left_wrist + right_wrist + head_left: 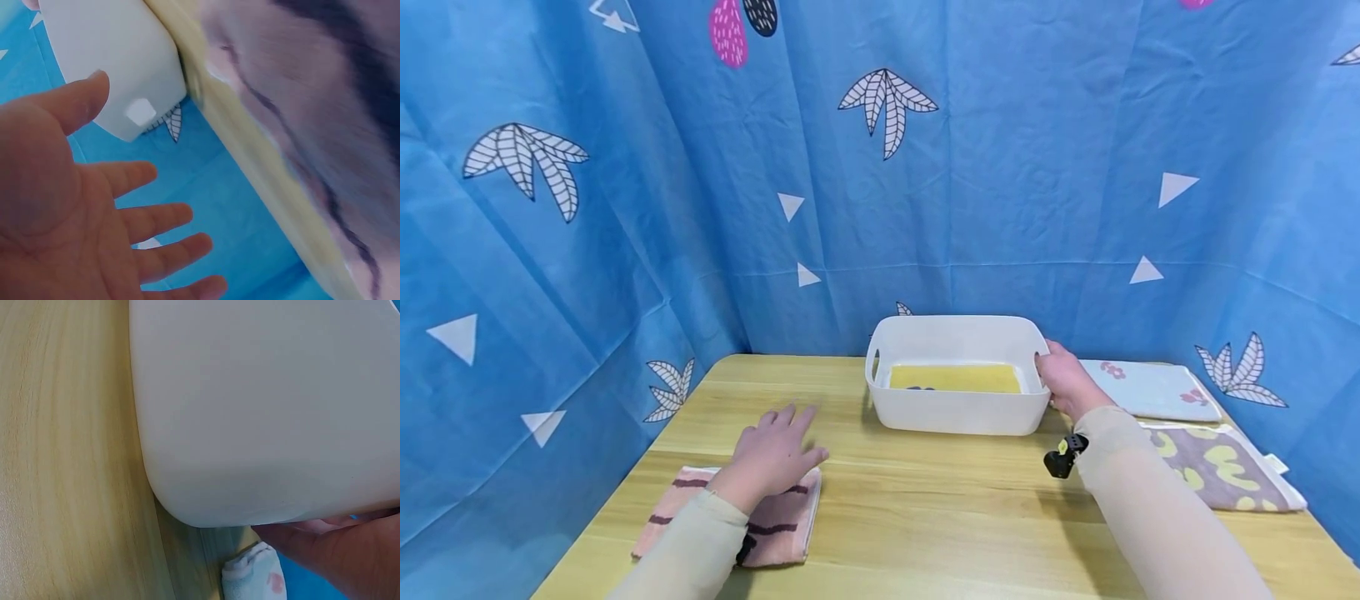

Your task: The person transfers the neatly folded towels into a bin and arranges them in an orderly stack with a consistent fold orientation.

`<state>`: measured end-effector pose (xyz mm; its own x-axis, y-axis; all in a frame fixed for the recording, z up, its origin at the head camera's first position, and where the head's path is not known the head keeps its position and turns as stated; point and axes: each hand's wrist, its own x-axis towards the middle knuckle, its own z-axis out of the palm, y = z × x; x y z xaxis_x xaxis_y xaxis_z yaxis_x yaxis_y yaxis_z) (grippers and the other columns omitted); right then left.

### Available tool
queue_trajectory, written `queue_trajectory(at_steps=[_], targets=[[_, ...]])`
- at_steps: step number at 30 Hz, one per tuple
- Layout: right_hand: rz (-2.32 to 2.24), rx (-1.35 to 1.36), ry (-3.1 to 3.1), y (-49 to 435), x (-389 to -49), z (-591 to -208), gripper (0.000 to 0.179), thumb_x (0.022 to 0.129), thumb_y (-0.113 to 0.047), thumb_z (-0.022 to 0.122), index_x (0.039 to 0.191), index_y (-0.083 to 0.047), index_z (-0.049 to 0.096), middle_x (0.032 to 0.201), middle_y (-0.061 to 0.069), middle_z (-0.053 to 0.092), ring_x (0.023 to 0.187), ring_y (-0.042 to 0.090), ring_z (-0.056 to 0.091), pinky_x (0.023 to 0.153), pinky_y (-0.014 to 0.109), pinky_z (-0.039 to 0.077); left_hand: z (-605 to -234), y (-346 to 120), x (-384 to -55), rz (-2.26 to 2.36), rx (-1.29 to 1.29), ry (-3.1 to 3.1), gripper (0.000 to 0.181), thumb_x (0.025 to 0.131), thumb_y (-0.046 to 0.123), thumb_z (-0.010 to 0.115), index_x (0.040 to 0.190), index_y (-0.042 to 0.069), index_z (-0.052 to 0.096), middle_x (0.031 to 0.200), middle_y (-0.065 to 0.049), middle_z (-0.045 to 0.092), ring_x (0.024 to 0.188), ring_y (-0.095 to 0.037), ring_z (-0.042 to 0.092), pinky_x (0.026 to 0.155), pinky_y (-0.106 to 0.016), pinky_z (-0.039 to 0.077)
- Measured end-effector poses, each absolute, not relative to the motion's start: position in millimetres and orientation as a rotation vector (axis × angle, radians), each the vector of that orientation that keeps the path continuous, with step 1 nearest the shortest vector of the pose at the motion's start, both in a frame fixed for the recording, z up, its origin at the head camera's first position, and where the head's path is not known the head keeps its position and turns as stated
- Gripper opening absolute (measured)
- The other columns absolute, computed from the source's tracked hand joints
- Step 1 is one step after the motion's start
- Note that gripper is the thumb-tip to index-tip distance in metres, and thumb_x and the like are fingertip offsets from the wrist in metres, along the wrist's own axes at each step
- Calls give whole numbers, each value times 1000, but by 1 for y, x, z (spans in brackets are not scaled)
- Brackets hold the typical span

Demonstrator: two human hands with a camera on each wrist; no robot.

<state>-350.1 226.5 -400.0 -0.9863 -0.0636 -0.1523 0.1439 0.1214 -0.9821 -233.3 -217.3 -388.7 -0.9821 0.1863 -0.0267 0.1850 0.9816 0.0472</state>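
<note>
A white plastic basket [958, 414] stands at the back of the table, with a folded yellow cloth [955, 377] lying flat inside. At its right end my right hand [1066, 377] grips the handle opening. In the right wrist view, the basket's wall [262, 412] fills most of the picture and the hand [350, 550] shows at its lower edge. My left hand [772, 454] is spread, palm down, over a folded pink towel [775, 529] with dark red stripes. Straight, separated fingers of the left hand [94, 212] appear in the left wrist view, holding nothing.
To the right of the basket lies a folded pale towel [1150, 390] with pink flowers. In front of it is a folded grey-purple towel [1213, 467] with yellow shapes. Blue patterned curtains [1000, 167] enclose the wooden table [940, 517] at the back and sides.
</note>
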Motion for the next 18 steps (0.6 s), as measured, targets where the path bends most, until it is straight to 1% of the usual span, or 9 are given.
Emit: queue_trajectory(at_steps=[5,8,12,15,18], targets=[[-1992,66,2245,232,-349,-400,58,110,-15,23,161,-5,-3,159,30,19,139,45,32,111,57,33,-393,-233,-220,87,238,3050,76,99,59,54,158,15,35,156,-24,36,139,-49,35,99,-73,31],[-2000,62,2239,232,-349,-400,58,110,-15,23,162,-7,-2,158,30,21,138,45,34,110,57,33,-396,-241,-213,100,214,3023,77,97,61,55,156,14,38,155,-25,36,137,-50,36,97,-75,31],[-1996,58,2251,230,-349,-401,58,109,-13,23,162,-7,-1,156,30,24,136,46,35,109,58,35,-400,-250,-205,104,233,2985,76,98,60,55,156,14,39,155,-26,37,135,-52,37,93,-76,33],[-1980,51,2270,228,-349,-402,58,109,-13,24,162,-7,1,156,30,24,135,46,36,107,59,36,-403,-256,-198,131,226,2940,77,97,60,55,157,15,38,156,-25,35,137,-54,35,92,-76,35],[-1961,57,2286,226,-349,-402,58,109,-14,25,162,-8,3,157,30,24,136,47,36,107,60,36,-406,-263,-191,184,216,2896,79,95,62,57,155,14,41,156,-28,33,137,-57,32,92,-76,35]])
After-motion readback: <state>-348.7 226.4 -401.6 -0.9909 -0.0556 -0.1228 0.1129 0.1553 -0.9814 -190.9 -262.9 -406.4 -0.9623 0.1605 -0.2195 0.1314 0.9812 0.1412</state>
